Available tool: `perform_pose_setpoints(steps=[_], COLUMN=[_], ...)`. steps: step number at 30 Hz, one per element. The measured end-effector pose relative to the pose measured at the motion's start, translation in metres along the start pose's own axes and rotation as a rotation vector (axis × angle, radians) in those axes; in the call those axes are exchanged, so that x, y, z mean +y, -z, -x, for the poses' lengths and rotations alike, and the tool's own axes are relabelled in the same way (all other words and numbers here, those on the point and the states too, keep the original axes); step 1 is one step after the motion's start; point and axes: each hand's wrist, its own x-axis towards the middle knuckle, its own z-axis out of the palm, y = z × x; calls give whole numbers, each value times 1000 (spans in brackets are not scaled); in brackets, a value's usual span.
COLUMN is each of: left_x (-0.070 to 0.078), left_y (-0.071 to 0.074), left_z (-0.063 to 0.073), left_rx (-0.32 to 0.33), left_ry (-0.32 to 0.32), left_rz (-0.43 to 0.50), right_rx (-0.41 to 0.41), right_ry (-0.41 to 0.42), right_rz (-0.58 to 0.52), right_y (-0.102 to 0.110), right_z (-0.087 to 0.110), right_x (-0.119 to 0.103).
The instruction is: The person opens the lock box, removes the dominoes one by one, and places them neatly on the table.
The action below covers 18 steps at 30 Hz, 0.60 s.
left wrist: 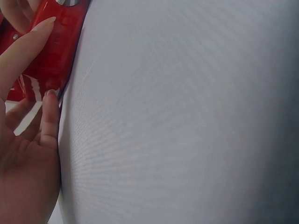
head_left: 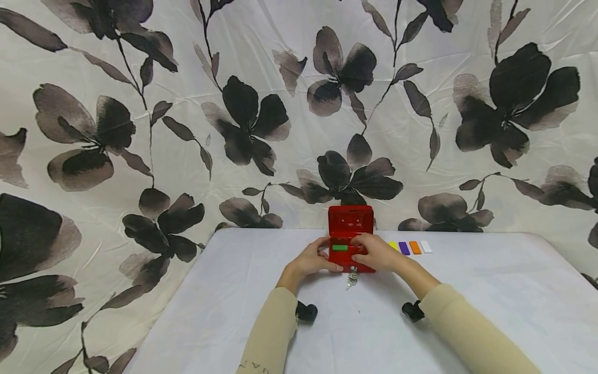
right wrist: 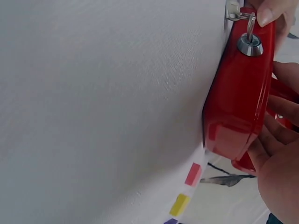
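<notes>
Head view shows both hands' grip curled around the open red cash box [head_left: 351,244], left hand [head_left: 314,259] and right hand [head_left: 377,251] flanking it, key [head_left: 352,278] hanging just below.

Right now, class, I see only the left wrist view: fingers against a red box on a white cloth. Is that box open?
Observer: Yes, the red cash box is open, its lid standing upright at the back.
Operator: Is anything stuck in its front?
Observer: A key sits in the front of the box, with a ring hanging from it.
Operator: And the other hand?
Observer: The right hand grips the box's right end, fingers curled round it.
</notes>
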Motion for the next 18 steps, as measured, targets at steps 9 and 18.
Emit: perform_pose_setpoints(steps=[9, 18], left_x=[-2, -1], left_y=[-1, 0], left_z=[-1, 0], left_rx=[-8, -8], left_ry=[-21, -19], left_rz=[12, 19], right_rx=[-16, -49], right_ry=[-42, -51], right_rz=[6, 24], right_y=[-6, -8], right_z=[-11, -20], right_x=[0, 0])
